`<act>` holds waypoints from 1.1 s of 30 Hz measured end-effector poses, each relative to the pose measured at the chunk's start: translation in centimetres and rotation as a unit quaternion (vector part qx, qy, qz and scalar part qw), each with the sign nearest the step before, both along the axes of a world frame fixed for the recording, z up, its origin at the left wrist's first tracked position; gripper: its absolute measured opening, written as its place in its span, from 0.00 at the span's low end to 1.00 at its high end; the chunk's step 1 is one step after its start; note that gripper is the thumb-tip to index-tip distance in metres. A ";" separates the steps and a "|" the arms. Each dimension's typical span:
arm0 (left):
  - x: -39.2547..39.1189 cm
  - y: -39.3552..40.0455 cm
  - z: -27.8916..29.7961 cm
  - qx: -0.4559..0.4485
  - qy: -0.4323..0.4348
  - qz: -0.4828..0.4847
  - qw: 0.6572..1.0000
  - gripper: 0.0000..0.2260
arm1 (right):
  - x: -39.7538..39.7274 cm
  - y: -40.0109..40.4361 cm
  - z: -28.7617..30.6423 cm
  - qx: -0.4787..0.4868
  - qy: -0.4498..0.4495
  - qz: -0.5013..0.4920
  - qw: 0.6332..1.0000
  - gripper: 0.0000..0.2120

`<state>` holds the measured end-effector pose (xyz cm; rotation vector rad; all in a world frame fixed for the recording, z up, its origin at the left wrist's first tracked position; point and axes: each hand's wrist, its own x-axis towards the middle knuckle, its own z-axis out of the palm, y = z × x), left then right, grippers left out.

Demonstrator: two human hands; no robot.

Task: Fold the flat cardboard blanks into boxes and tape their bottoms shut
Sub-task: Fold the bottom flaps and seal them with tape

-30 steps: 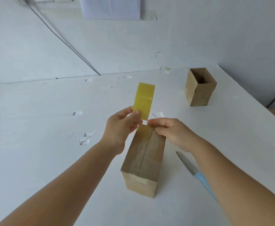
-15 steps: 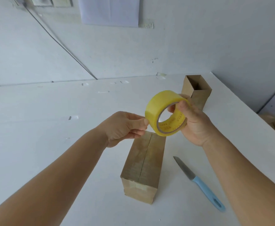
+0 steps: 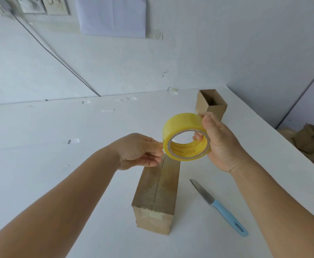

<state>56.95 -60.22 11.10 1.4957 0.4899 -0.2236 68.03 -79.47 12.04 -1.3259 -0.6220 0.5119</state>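
Observation:
A folded cardboard box (image 3: 157, 194) stands on the white table (image 3: 59, 164) with its closed flaps up, a centre seam running along them and tape over the near end. My right hand (image 3: 221, 144) holds a yellow tape roll (image 3: 185, 136) above the box's far end, thumb on the rim and fingers through the core. My left hand (image 3: 141, 151) is beside the roll's left edge, fingertips pinched at the roll's surface; whether they hold a tape end I cannot tell. A second box (image 3: 211, 105) stands open-topped at the back right.
A knife with a light blue handle (image 3: 219, 203) lies on the table right of the box. Brown cardboard pieces (image 3: 308, 142) lie beyond the table's right edge. The wall rises close behind, with a cable (image 3: 55, 54) and a sheet of paper (image 3: 113, 15).
A second ago my left hand held the roll edge-on while my right pressed on the box top. The roll is now in my right hand, turned to show its core; my left hand pinches at its edge.

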 end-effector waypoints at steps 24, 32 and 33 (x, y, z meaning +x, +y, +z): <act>0.3 5.4 -1.1 0.269 0.017 -0.055 0.962 0.02 | -0.4 -3.2 -1.6 -0.440 -0.297 -0.080 0.844 0.14; 0.6 5.7 -2.4 0.254 0.026 -0.049 0.966 0.03 | -0.3 -2.8 -3.6 -0.450 -0.270 -0.076 0.848 0.09; 0.6 5.7 -2.6 0.252 0.026 -0.050 0.966 0.03 | -0.2 -2.8 -3.7 -0.451 -0.268 -0.076 0.848 0.09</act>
